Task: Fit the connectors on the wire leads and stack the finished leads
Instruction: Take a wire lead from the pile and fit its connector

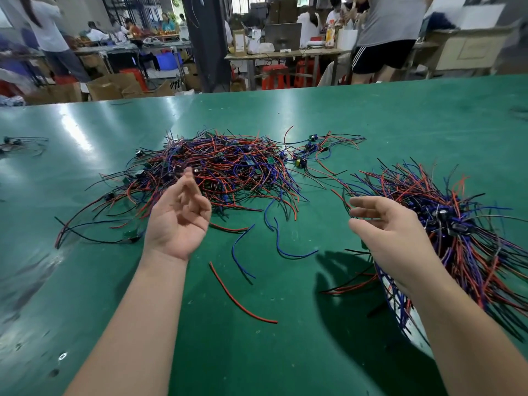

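far-left leads: a few dark wire leads (17, 142) are lying alone at the left edge of the green desk (85, 281), well apart from the rest. No concern.
left grip: the left grip (177, 221) is hovering palm-up just in front of the main heap, fingers loosely curled, with nothing visible in it. It's motion-blurred, so I can't rule out a thin lead.
main heap: the big tangled heap of red, blue and black wire leads with small green boards (223, 164) is sitting mid-desk. Risk: tugging one lead will probably drag its neighbours out with it.
loose wires: a long loose red wire (240, 295) and bent loose blue wires (243, 252) are lying between the forearms. Risk: an arm sweep could push them off the desk or into the wrong heap.
right grip: the right grip (394, 232) is hovering open and empty, fingers relaxed, at the left edge of the stack.
right stack: the fanned stack of red, blue and black leads with dark parts bunched mid-length (471, 224) is lying near the desk's right edge, over something white I can't identify. Risk: it could slide or snag, and finished leads could mix with unfinished ones.
connectors: I'm not seeing a separate supply anywhere.
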Motion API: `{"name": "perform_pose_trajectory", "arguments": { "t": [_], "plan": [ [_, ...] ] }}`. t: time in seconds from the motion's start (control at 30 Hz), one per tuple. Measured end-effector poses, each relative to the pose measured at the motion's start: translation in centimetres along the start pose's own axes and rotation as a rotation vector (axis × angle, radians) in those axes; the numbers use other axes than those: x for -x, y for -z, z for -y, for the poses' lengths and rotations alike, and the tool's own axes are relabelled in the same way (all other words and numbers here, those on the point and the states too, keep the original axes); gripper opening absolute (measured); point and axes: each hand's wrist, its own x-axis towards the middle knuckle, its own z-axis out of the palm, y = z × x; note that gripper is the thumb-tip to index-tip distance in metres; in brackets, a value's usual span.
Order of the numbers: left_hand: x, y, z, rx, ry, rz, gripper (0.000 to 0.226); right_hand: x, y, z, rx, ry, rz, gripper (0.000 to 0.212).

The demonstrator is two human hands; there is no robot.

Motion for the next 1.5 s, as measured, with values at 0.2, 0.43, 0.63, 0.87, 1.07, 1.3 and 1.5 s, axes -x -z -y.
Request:
{"name": "perform_pose_trajectory", "arguments": {
  "t": [0.2, 0.43, 0.63, 0.87, 1.07, 1.3, 1.5],
  "plan": [
    [1.9, -1.5, 2.1, -0.692, 0.222, 0.422, 0.046, 0.1, -0.3, 0.2, -0.094, -0.065, 0.06, 0.023],
    [3.9, -3.0, 5.7, -1.014, 0.622, 0.855, 0.045, 1.1, -1.2, 1.2, -0.494, -0.331, 0.569, 0.035],
    [4.6, -3.6, 7.4, -1.147, 0.739, 0.927, 0.042, 1.5, -1.8, 1.3, -0.622, -0.242, 0.527, 0.032],
    [3.8, -2.7, 6.8, -1.06, 0.669, 0.666, 0.041, 1.0, -1.2, 1.4, -0.688, -0.138, 0.358, 0.018],
    [2.9, -3.1, 7.8, -0.965, 0.53, 0.374, 0.03, 1.5, -1.5, 1.2, -0.382, 0.041, 0.433, 0.022],
    [1.5, -2.5, 7.3, -0.946, 0.118, -0.201, 0.024, 1.3, -1.4, 1.0, -0.324, 0.181, 0.224, 0.027],
    [1.6, -2.9, 6.9, -0.99, -0.087, -0.23, 0.028, 1.2, -0.5, 1.5, -0.495, 0.347, -0.042, 0.029]
  ]
}}
